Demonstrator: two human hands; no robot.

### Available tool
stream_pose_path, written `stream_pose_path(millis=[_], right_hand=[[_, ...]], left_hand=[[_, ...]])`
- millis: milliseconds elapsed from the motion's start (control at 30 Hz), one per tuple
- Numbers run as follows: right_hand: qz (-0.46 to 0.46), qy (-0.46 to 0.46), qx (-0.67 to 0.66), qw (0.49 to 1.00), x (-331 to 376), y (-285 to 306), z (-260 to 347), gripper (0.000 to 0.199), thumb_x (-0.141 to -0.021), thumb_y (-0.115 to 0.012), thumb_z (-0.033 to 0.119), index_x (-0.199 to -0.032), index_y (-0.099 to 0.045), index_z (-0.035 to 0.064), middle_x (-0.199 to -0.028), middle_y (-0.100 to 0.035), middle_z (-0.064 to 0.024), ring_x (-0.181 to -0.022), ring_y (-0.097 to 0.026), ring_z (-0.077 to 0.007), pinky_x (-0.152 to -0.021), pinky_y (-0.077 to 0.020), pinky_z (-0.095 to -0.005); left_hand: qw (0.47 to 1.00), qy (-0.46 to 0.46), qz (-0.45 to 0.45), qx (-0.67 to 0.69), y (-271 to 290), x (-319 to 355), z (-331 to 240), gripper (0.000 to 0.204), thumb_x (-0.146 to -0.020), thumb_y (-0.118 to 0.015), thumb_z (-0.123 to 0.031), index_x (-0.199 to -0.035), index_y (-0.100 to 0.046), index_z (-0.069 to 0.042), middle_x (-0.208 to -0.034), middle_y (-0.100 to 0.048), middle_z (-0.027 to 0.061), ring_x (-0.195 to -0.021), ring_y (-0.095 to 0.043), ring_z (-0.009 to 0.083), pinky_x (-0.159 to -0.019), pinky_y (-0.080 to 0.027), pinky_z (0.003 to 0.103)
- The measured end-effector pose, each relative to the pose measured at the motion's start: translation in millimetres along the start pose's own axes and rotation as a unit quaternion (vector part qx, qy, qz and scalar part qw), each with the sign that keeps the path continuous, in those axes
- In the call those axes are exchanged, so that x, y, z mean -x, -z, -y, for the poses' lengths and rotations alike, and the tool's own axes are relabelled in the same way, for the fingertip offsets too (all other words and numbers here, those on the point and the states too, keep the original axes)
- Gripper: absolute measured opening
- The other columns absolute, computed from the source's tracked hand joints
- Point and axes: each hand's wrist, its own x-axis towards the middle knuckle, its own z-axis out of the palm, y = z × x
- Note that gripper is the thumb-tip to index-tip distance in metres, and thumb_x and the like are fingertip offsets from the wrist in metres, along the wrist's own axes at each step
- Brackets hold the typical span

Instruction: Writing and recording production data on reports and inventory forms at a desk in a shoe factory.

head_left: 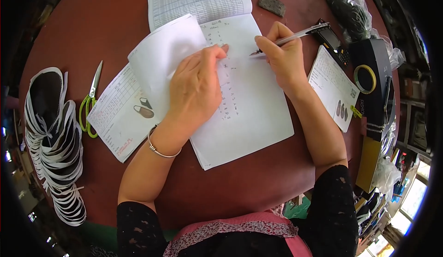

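A pad of white paper (249, 118) with small handwriting lies in front of me, its upper pages folded back. My left hand (196, 86), wearing a silver bangle (161, 153) at the wrist, rests on it with bent fingers against the raised, curling sheets (168, 45). The fingertips at the left are hidden, while one tip shows over the writing. Between the thumb and fingers of my right hand (286, 56) is a clear pen (295, 36) with a black cap end. Its tip is at the page, just right of the written column.
Green-handled scissors (87, 109) and a stack of dark, white-edged pieces (53, 141) lie left. A printed sheet (122, 114) sits under the pad. At right are another sheet (334, 86), a black calculator (332, 42), a tape roll (365, 79) and a black box (376, 59). A grey block (272, 5) lies beyond.
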Motion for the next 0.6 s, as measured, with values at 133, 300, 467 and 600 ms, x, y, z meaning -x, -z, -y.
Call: stream_pose_path(millis=[133, 300, 467, 600], right_hand=[[-0.013, 0.016, 0.057, 0.998, 3, -3, -5, 0.031, -0.084, -0.072, 0.009, -0.069, -0.045, 0.0079, -0.061, -0.049, 0.0039, -0.059, -0.044, -0.0043, -0.052, -0.0357, -0.0273], [-0.025, 0.072, 0.094, 0.993, 9, -7, -10, 0.032, -0.086, -0.071, 0.008, -0.07, -0.043, 0.0062, -0.06, -0.047, 0.0027, -0.059, -0.041, -0.0047, -0.053, -0.0364, -0.0282], [-0.042, 0.079, 0.102, 0.991, 10, -8, -12, 0.032, -0.086, -0.07, 0.006, -0.071, -0.041, 0.0055, -0.061, -0.046, 0.0018, -0.06, -0.04, -0.0052, -0.053, -0.037, -0.0286], [-0.051, 0.069, 0.106, 0.991, 10, -9, -11, 0.033, -0.086, -0.07, 0.006, -0.071, -0.041, 0.0054, -0.061, -0.045, 0.0015, -0.06, -0.041, -0.0052, -0.053, -0.0381, -0.0281]], left_hand=[[1.0, -0.007, 0.019, -0.013, 1, -3, 1, 0.019, -0.099, -0.059, -0.002, -0.116, -0.06, -0.008, -0.128, -0.075, 0.007, -0.116, -0.069, 0.0292, -0.098, -0.05, 0.041], [0.992, -0.045, 0.061, -0.1, 0, -1, -4, 0.019, -0.097, -0.067, -0.015, -0.115, -0.072, -0.016, -0.137, -0.07, 0.0019, -0.124, -0.064, 0.0258, -0.102, -0.046, 0.04], [0.99, -0.057, 0.059, -0.117, -3, 0, -2, 0.02, -0.094, -0.071, -0.018, -0.114, -0.074, -0.018, -0.137, -0.07, 0.0047, -0.127, -0.062, 0.0257, -0.101, -0.046, 0.041], [0.989, -0.058, 0.059, -0.123, -4, 1, -1, 0.023, -0.094, -0.071, -0.018, -0.116, -0.075, -0.019, -0.137, -0.069, 0.0039, -0.126, -0.061, 0.0254, -0.101, -0.046, 0.041]])
